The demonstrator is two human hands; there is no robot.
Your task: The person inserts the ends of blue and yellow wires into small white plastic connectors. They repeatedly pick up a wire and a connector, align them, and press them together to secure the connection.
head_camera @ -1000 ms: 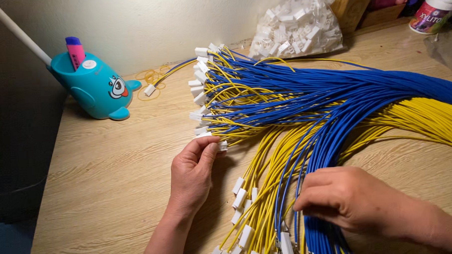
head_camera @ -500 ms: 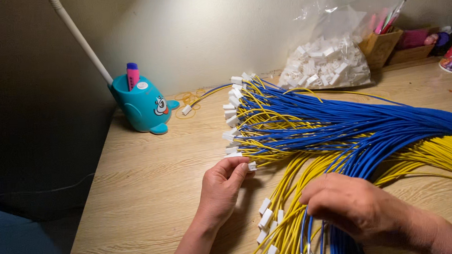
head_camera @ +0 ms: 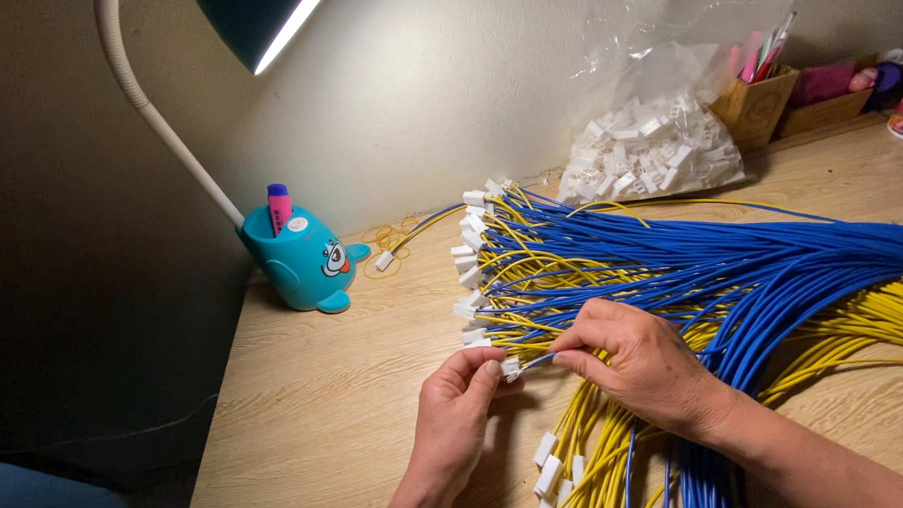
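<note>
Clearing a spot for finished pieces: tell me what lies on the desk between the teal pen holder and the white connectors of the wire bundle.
In the head view, loose rubber bands and one yellow wire ending in a white connector lie between the teal pen holder and the connector row; otherwise bare desk.

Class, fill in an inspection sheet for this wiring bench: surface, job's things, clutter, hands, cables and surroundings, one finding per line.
Surface: light wooden desk, lamp-lit.
Job's things: white connector on a blue and yellow wire pair, pinched between both hands.
Clutter: bag of connectors; teal pen holder; rubber bands; wooden boxes.
Hands: left hand grips the connector; right hand holds its wires.
Cables: blue wires and yellow wires fanned across the desk.
Surroundings: pale wall, lamp.
</note>
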